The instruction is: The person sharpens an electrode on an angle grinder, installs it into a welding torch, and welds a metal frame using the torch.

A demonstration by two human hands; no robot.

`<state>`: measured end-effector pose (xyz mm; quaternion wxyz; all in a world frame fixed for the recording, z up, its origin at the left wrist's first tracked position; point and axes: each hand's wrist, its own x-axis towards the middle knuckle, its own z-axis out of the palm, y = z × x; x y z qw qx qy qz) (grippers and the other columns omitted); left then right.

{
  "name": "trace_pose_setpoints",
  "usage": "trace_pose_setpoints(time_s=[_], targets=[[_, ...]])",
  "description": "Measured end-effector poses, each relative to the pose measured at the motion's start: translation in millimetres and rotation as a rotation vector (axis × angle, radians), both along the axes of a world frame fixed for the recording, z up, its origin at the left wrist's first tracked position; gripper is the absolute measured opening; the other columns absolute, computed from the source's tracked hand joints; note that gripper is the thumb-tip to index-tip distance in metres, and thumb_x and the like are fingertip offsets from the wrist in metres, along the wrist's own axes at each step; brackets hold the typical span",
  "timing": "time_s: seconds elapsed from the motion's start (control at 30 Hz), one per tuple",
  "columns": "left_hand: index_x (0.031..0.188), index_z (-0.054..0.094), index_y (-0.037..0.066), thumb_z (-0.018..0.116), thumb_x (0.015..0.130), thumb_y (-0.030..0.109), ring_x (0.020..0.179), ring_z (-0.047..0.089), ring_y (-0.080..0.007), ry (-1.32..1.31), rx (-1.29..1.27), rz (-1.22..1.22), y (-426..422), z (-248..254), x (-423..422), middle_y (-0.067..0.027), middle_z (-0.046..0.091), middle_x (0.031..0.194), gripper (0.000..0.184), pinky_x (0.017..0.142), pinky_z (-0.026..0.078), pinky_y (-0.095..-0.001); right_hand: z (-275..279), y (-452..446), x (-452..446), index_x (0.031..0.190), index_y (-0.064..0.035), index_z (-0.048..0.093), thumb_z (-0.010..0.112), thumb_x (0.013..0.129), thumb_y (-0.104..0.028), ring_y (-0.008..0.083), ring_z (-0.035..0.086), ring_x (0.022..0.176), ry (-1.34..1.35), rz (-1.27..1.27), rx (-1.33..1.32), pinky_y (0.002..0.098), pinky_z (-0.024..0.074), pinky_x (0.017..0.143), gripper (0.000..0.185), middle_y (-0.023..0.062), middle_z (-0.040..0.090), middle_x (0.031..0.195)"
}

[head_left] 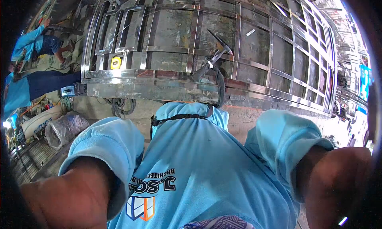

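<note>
My two forearms, the left (71, 195) and the right (338, 185), rise close to the camera at the lower sides. Both sleeves are pushed up, and my hands lie outside the picture, so what they hold or touch is hidden. Beyond my light-blue shirt (199, 149) is a large frame of shiny metal bars (175, 74). On its near edge rests what looks like a welding electrode holder (217, 56), its dark cable (221, 86) hanging down over the edge. A yellow tape measure (116, 63) sits at the frame's near left.
At the left, other people in blue are close by, one with a dark trouser leg (51, 84) stretched toward the frame. A white cylinder (41, 121) and a plastic-wrapped bundle (65, 129) lie below them. Coiled cable (119, 107) hangs under the frame's edge.
</note>
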<state>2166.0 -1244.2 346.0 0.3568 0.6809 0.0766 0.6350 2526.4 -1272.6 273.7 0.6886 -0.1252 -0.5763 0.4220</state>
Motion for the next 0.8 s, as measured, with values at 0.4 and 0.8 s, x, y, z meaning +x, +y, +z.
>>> trace_pose_setpoints(time_s=[0.4,0.8], targets=[[0.105,0.063,0.002,0.048,0.101,0.026,0.083,0.060,-0.0255,-0.227,-0.391,0.393,36,-142,-6,-0.0113,0.063,0.098,0.028,0.079,0.049,-0.0435,-243,105,-43,0.135,0.0052,0.049,0.066,0.094,-0.036,0.0421,0.060,0.115,-0.911,-1.030,-0.759,0.0491,0.0478,0.099,0.061,0.0314,0.062,0.119],[0.103,0.068,0.000,0.061,0.097,0.012,0.073,0.057,-0.0112,0.406,-1.314,-0.012,13,-309,20,-0.0023,0.063,0.080,0.014,0.071,0.048,-0.0262,-338,86,-115,0.159,-0.0058,0.009,0.073,0.080,-0.014,0.0408,0.058,0.117,-1.096,-0.635,-1.364,0.0471,0.0499,0.098,0.102,0.0250,0.057,0.130]])
